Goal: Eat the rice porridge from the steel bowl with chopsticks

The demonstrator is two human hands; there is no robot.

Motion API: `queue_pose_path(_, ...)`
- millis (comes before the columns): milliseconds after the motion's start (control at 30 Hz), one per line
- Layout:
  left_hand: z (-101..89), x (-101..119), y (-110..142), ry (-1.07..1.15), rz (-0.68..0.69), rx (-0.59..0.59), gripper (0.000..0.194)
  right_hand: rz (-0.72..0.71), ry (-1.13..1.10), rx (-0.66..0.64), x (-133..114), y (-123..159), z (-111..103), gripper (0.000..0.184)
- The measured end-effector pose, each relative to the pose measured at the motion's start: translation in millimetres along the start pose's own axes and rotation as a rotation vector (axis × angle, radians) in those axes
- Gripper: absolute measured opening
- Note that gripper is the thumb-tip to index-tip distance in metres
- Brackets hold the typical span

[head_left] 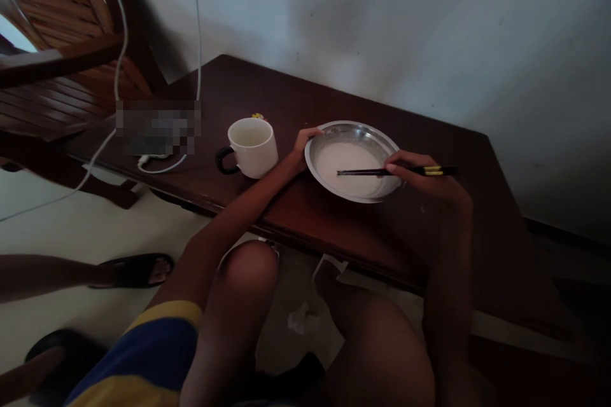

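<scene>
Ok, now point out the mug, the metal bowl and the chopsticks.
Mug (259, 159): head view, on its white side.
Metal bowl (356, 133): head view, on its far inner wall.
Chopsticks (366, 172): head view, on their dark shafts.

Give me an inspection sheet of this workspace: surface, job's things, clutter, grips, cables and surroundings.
Surface: dark wooden table, against a wall.
Job's things: metal bowl holding whitish contents; chopsticks over them, dipping or not unclear.
Clutter: white mug with a black handle; small yellow thing behind it; white scrap on the floor.
Grips: left grip on the bowl's rim; right grip holds the chopsticks.
Cables: white, two strands at left; a blurred patch hides part.
Surroundings: slatted wooden chair; another person's sandalled foot.
</scene>
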State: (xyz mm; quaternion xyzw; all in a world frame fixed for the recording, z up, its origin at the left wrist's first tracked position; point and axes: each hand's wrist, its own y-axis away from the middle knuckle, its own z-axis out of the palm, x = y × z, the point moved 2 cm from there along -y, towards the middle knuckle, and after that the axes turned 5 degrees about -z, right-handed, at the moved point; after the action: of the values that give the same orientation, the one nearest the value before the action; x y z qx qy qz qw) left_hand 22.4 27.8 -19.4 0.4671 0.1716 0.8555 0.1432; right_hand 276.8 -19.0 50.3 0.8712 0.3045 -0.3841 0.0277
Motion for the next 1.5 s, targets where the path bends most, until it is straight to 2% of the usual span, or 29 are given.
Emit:
queue_pose_path(100, -0.3, -0.1, -1.0, 0.008, 0.040, -0.015, 0.025, 0.016, 0.040, 0.023, 3.1, -6.7, 9.9, 0.027)
queue_pose_path(200, 0.6, 0.6, -0.6, 0.007, 0.034, -0.033, 0.024, 0.080, 0.088, 0.156, 12.9, -1.0, -5.8, 0.028)
queue_pose_path(267, 1.1, 1.1, 0.4, 0.007, 0.026, -0.031, 0.025, 0.097, 0.084, 0.198, 15.5, 6.5, -19.5, 0.032)
queue_pose_path(367, 1.5, 1.2, 2.1, 0.003, 0.022, -0.006, 0.027, 0.065, 0.010, 0.103, 9.4, 10.8, -22.2, 0.032)
queue_pose_path(467, 2.1, 0.7, 3.3, -0.005, 0.007, -0.001, 0.030, 0.000, -0.017, -0.025, 0.4, 3.1, -3.8, 0.029)
queue_pose_path(533, 3.0, 0.8, 4.0, 0.007, 0.004, -0.016, 0.030, -0.021, 0.025, -0.022, 0.2, -3.9, 7.5, 0.027)
queue_pose_path(633, 4.1, 1.3, 4.8, 0.039, -0.013, -0.026, 0.029, 0.031, 0.101, 0.117, 10.0, -7.1, 6.5, 0.023)
queue_pose_path(700, 4.3, 1.5, 4.7, 0.052, -0.025, -0.036, 0.028, 0.092, 0.126, 0.238, 16.6, -2.6, -5.0, 0.022)
queue_pose_path(767, 4.1, 1.8, 3.8, 0.060, -0.021, -0.048, 0.028, 0.131, 0.111, 0.301, 17.8, 3.9, -16.9, 0.024)
queue_pose_path(867, 2.9, 1.6, 2.3, 0.048, -0.030, -0.034, 0.030, 0.113, 0.021, 0.196, 8.0, 8.4, -20.3, 0.026)
queue_pose_path(933, 2.5, 1.1, 1.8, 0.033, -0.046, -0.022, 0.031, 0.064, -0.033, 0.094, -1.3, 5.6, -11.4, 0.026)
queue_pose_path(1000, 2.5, 0.9, 1.7, 0.034, -0.046, -0.034, 0.031, 0.030, -0.025, 0.056, -6.3, -0.6, 0.6, 0.024)
queue_pose_path(1067, 2.4, 0.6, 1.2, 0.050, -0.034, -0.063, 0.029, 0.027, 0.033, 0.092, -4.4, -6.9, 8.7, 0.019)
queue_pose_path(1133, 1.5, -0.1, -0.2, 0.060, -0.027, -0.085, 0.027, 0.056, 0.095, 0.179, 3.2, -9.6, 7.9, 0.016)
queue_pose_path(1200, -0.2, -0.8, -2.4, 0.054, -0.023, -0.091, 0.026, 0.100, 0.137, 0.267, 12.1, -7.2, -1.2, 0.016)
queue_pose_path(1267, -2.1, -1.4, -4.8, 0.039, -0.025, -0.084, 0.024, 0.122, 0.144, 0.298, 17.0, -1.9, -12.5, 0.019)
queue_pose_path(1367, -4.1, -1.2, -7.5, 0.033, -0.017, -0.065, 0.022, 0.061, 0.078, 0.195, 12.7, 3.2, -17.9, 0.024)
queue_pose_path(1500, -5.8, -1.2, -9.7, 0.046, -0.017, -0.053, 0.019, -0.044, -0.021, -0.013, 1.7, -4.4, 3.1, 0.030)
